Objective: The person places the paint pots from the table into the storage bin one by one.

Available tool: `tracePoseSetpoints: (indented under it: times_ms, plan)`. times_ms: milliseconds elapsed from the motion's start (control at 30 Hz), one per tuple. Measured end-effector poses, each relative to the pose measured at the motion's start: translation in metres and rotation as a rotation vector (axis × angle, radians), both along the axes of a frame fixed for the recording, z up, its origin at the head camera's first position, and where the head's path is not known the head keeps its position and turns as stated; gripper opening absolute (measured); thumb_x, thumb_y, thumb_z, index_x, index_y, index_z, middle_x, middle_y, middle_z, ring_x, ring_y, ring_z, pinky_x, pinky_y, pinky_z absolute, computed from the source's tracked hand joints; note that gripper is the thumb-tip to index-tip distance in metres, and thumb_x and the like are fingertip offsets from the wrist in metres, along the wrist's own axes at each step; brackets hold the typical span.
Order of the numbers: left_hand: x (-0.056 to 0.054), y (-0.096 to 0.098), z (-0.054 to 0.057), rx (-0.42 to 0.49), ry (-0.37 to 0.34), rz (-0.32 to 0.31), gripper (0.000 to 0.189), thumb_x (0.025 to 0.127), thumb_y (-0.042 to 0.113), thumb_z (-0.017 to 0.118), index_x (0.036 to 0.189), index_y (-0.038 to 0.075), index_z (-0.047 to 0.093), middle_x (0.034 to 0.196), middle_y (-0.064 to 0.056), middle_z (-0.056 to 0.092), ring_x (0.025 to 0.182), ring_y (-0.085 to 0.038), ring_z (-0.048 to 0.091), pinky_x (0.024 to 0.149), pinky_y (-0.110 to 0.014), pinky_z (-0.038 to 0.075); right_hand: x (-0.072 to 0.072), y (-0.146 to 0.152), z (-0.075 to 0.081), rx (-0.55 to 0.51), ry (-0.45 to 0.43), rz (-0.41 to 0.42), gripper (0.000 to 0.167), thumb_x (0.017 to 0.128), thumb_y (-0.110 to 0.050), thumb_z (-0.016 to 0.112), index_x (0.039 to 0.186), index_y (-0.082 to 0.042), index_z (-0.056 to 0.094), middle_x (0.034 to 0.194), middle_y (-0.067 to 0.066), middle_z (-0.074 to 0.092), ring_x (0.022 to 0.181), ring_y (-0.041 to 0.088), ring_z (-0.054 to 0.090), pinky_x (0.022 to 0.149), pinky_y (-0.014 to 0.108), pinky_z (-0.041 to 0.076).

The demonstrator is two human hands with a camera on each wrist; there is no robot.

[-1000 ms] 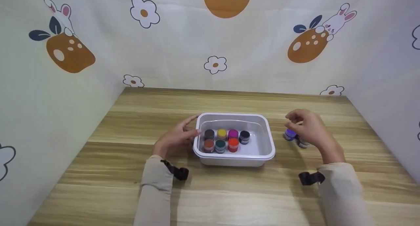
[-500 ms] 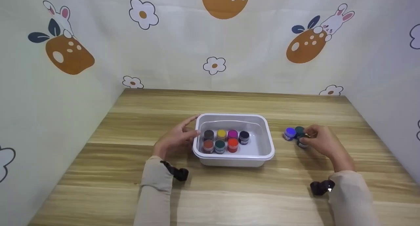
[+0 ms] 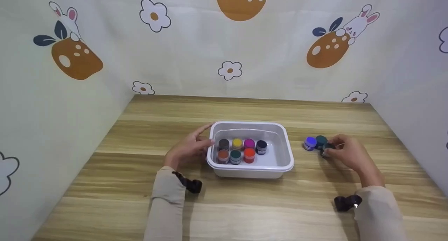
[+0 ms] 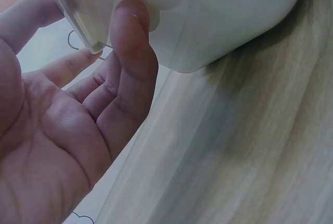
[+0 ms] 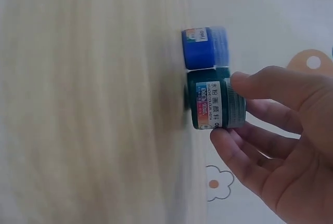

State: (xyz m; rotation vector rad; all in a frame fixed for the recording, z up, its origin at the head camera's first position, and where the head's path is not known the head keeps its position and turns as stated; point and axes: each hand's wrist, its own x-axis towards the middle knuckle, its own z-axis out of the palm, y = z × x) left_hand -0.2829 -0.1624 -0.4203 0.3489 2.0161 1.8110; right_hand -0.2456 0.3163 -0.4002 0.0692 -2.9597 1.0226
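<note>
My left hand [image 3: 187, 146] grips the left rim of a white plastic tub [image 3: 252, 173], thumb over the edge and fingers below it. Inside the tub, paint jars stand in two rows, among them a yellow one [image 3: 237, 143], a magenta one [image 3: 249, 143] and a red one [image 3: 249, 155]. To the right of the tub, my right hand [image 3: 350, 153] pinches a dark green gouache paint jar [image 5: 209, 99] between thumb and fingers, around its clear lid. Beside it are a second dark green jar [image 3: 321, 141] and a blue-violet jar [image 3: 310, 143].
The wood-grain table [image 3: 252, 209] carries the tub and the jars. Pale curtains [image 3: 189, 48] printed with flowers, rabbits and orange fruit close in the back and both sides. A black wrist camera [image 3: 346, 202] sits at my right cuff, another [image 3: 191, 185] at my left.
My right hand has come down from above the jars and taken hold of the dark green one, shifting it slightly right. My left hand and the tub have stayed put.
</note>
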Motion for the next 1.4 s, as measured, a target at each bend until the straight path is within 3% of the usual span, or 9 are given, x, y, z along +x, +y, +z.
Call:
tracePoseSetpoints:
  times_ms: [200,300,467,667,867,1100,1400]
  plan:
    - [0.0,0.002,0.0,0.019,-0.027,0.017,0.075,0.094,0.017,0.065,0.158,0.023,0.027,0.115,-0.022,0.065,0.082,-0.019,0.064,0.078,-0.035,0.056,0.008,-0.007,0.023,0.015,0.056,-0.011,0.04,0.09,-0.022,0.071,0.118,0.005,0.061,0.109,0.02,0.064,0.102,0.032,0.058,0.079,0.032,0.047]
    - [0.001,0.002,0.0,0.02,-0.02,0.015,0.075,0.094,0.016,0.065,0.158,0.023,0.027,0.112,-0.019,0.066,0.08,-0.018,0.063,0.076,-0.034,0.056,0.012,-0.017,0.039,-0.005,0.108,0.014,0.039,0.091,-0.021,0.07,0.119,0.004,0.061,0.11,0.02,0.065,0.106,0.036,0.06,0.08,0.03,0.049]
    - [0.0,0.0,0.001,-0.012,0.007,0.013,0.075,0.093,0.017,0.065,0.158,0.022,0.027,0.107,-0.013,0.067,0.078,-0.014,0.061,0.074,-0.032,0.054,0.015,-0.046,0.061,-0.063,0.18,0.084,0.036,0.091,-0.017,0.071,0.118,0.005,0.062,0.111,0.021,0.065,0.106,0.035,0.063,0.085,0.036,0.057]
    - [-0.001,-0.001,0.001,-0.026,0.012,0.01,0.076,0.094,0.018,0.064,0.158,0.02,0.024,0.117,-0.021,0.066,0.083,-0.016,0.064,0.077,-0.032,0.056,0.014,-0.092,0.074,-0.123,0.185,0.199,0.028,0.089,-0.007,0.072,0.113,0.003,0.064,0.108,0.017,0.066,0.101,0.029,0.063,0.09,0.041,0.056]
    - [-0.001,-0.001,0.0,-0.021,0.009,0.012,0.076,0.093,0.019,0.065,0.158,0.022,0.025,0.118,-0.021,0.065,0.083,-0.018,0.064,0.078,-0.034,0.056,0.004,-0.131,0.066,-0.142,0.131,0.306,0.024,0.086,-0.004,0.073,0.108,0.001,0.067,0.104,0.014,0.067,0.099,0.027,0.063,0.09,0.042,0.056]
    - [0.0,0.0,0.0,-0.037,0.02,0.007,0.076,0.094,0.019,0.065,0.159,0.022,0.024,0.121,-0.023,0.064,0.087,-0.02,0.066,0.084,-0.038,0.056,-0.006,-0.154,0.045,-0.075,0.048,0.367,0.02,0.084,-0.003,0.074,0.102,0.0,0.068,0.099,0.012,0.068,0.095,0.026,0.063,0.086,0.044,0.056]
    - [0.0,0.001,-0.001,0.029,-0.002,-0.002,0.074,0.094,0.016,0.064,0.158,0.022,0.026,0.117,-0.024,0.064,0.08,-0.016,0.064,0.076,-0.034,0.056,-0.009,-0.168,0.029,0.032,0.071,0.363,0.019,0.079,0.001,0.075,0.096,0.001,0.067,0.093,0.012,0.065,0.086,0.024,0.059,0.081,0.043,0.054]
